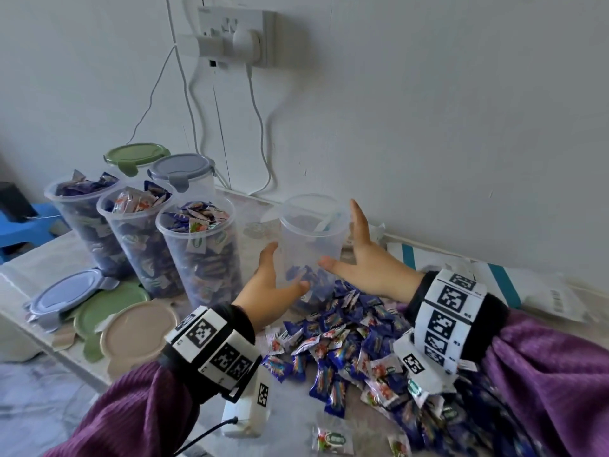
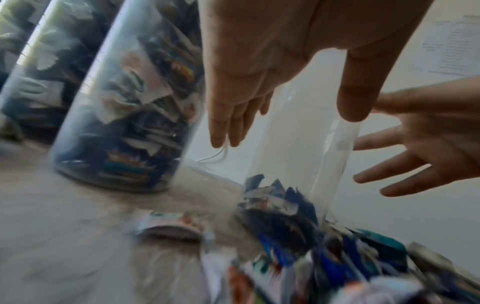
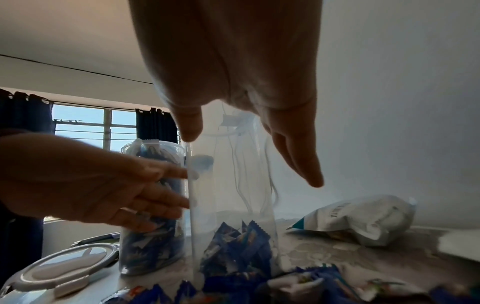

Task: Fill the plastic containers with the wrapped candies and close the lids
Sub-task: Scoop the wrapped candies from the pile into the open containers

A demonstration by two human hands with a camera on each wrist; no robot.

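This looks like a room in a home, not a shop or lab. A white painted wall [image 1: 428,110] at 12 o'clock carries a socket plate [image 1: 235,34] with a charger plugged in and loose white cables [image 1: 260,127] trailing down to a marble-patterned tabletop [image 1: 36,258]. In the right wrist view, at 9 o'clock, a barred window [image 3: 103,127] sits between dark blue curtains [image 3: 155,125] hung on a rod. A blue plastic stool [image 1: 23,225] stands at 9 o'clock.

Wall socket [image 1: 235,34] with plugged white adapter [image 1: 245,41] at twelve o'clock, cables [image 1: 260,133] trailing down; blue stool [image 1: 23,225] at nine; white teal-striped bag [image 3: 363,220] lying at three; curtained window [image 3: 103,127] behind.
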